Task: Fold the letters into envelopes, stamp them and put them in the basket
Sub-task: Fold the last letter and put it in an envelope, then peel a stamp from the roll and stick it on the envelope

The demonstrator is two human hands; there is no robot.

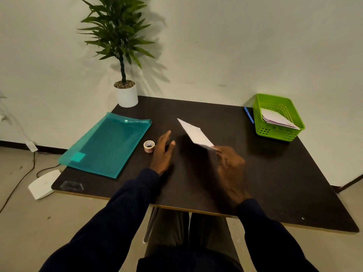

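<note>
Right hand (229, 165) pinches the near corner of the envelope (195, 133), held tilted above the table (255, 173), and the hand is blurred. Left hand (163, 152) is open, fingers spread, just beside the stamp roll (148, 146). The basket (275, 132) sits at the far right corner, well apart, with envelopes already in it. Risk: a one-corner pinch is weak, so the envelope could swing, slip or catch the basket rim. I can't tell if it's stamped, so it may go in without one.
</note>
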